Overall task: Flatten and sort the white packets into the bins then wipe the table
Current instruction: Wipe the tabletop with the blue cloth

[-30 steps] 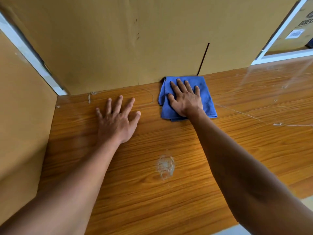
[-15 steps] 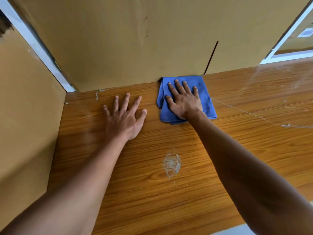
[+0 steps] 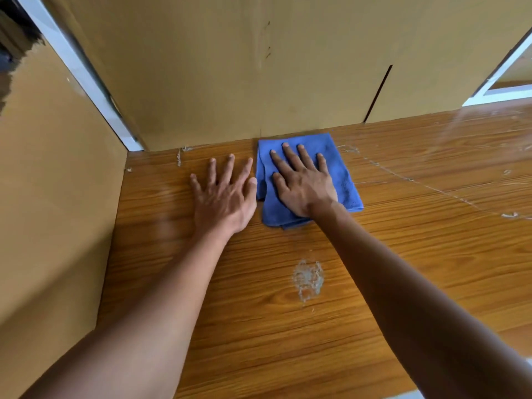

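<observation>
Both forearms reach in from the near edge of the wooden bench (image 3: 417,254) and stretch toward its far edge, the left one angling in from the near left, the right one from the near right. Between them, on the bench's middle, sits a pale scuffed patch (image 3: 308,279) in the wood grain. Farther on, the left hand (image 3: 223,197) lies palm down on bare wood, its fingers (image 3: 229,171) straight and fanned apart, holding nothing; its thumb lies just beside the cloth's left edge. The right hand (image 3: 303,187) lies palm down on the folded blue cloth (image 3: 344,180), fingers straight and slightly spread, pressing it flat rather than gripping it. The cloth rests at the far edge of the bench, its far side up against the cardboard panel (image 3: 216,67) that stands along that edge. Another cardboard panel (image 3: 51,197) stands along the left edge. Thin pale streaks (image 3: 431,188) run across the wood toward the far right corner.
</observation>
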A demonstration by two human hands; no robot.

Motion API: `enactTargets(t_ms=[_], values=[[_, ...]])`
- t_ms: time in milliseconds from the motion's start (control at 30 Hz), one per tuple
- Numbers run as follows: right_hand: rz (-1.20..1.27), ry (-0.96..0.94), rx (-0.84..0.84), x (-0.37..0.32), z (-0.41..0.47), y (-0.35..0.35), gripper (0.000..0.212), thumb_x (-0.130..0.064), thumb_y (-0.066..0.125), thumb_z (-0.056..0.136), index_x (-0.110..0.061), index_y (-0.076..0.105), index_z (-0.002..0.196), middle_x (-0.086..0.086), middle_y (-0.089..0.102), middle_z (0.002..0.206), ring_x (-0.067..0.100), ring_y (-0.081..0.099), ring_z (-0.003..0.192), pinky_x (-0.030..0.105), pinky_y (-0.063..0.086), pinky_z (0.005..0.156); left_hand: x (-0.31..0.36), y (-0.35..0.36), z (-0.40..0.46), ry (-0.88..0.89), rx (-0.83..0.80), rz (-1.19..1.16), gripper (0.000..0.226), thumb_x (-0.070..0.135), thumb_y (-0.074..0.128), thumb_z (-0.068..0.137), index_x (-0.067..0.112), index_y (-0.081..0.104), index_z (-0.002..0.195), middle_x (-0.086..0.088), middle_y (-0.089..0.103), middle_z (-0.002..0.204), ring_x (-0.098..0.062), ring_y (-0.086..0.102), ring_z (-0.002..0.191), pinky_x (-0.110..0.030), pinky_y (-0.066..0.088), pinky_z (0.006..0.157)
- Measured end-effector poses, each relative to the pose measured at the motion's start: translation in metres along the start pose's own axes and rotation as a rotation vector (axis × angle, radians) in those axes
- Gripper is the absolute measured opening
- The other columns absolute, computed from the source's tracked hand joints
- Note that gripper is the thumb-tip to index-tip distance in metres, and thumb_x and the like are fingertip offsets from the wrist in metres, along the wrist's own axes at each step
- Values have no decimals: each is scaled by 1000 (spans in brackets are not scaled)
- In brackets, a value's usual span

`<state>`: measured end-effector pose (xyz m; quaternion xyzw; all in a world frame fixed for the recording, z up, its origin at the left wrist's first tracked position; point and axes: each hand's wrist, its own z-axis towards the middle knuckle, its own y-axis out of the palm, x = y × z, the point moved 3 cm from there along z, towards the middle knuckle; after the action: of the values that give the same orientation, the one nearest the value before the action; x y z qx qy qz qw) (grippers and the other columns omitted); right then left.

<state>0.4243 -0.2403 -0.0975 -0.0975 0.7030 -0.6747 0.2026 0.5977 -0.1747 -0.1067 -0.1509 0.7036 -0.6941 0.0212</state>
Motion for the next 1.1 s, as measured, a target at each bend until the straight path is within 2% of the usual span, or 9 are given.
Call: enactTargets(t_ms=[100,300,467,533,633,733,867,967,1100], values=[[10,-111,10,-13,-30,5,62,-57,12,105,-41,7,165,-10,2,174,20,-2,161,58,2,127,0,-1,1,-26,3,-43,60,61,4,107,47,3,165,18,-5,175,-23,-10,163,-66,-6,126],[14,64,-13,-19,29,1,63,-55,12,105,-38,9,166,-6,1,175,23,-4,161,60,-3,126,0,-8,-2,-51,38,-172,63,61,4,107,42,-1,167,16,11,175,-21,0,163,-63,-4,127],[13,-107,-52,-50,-25,5,61,-54,12,108,-37,6,166,-8,-1,174,21,-6,161,57,-2,127,-4,-17,-1,-86,74,-315,62,58,7,108,39,4,168,6,22,174,-16,12,162,-58,2,129],[151,-146,-85,-51,-42,1,59,-48,17,110,-33,9,167,-8,4,174,19,-2,161,54,-1,128,-6,-19,1,-81,27,-336,62,56,12,109,38,5,168,5,20,175,-17,12,162,-57,2,128],[529,-91,27,-35,-60,-23,59,-25,34,104,-13,31,162,5,32,168,25,26,157,51,21,127,4,-26,-9,-150,9,-275,66,44,33,110,26,10,169,-1,11,177,-26,7,163,-54,0,130],[500,145,184,14,-80,-36,60,-5,40,95,-16,46,153,4,44,161,35,41,146,52,37,118,50,-30,-28,-56,99,-267,64,23,42,108,12,19,167,-10,9,176,-29,1,163,-49,-3,130],[212,213,99,56,-104,-19,63,-23,29,99,-15,31,162,4,24,171,27,18,159,46,10,127,103,-5,-46,203,-102,-158,65,58,23,109,33,13,168,3,-2,177,-29,-7,163,-56,-6,129],[196,202,101,66,-95,-12,61,-32,23,105,-17,27,164,2,20,172,23,13,160,45,7,128,96,11,-39,217,-121,-18,70,72,11,103,43,3,167,8,-10,176,-27,-15,162,-61,-11,126],[112,189,59,70,-89,-9,64,-46,17,107,-23,17,167,-3,8,174,20,3,161,46,3,129,48,-3,10,151,-81,-12,70,74,9,101,48,4,166,11,-7,176,-24,-11,162,-61,-8,127]])
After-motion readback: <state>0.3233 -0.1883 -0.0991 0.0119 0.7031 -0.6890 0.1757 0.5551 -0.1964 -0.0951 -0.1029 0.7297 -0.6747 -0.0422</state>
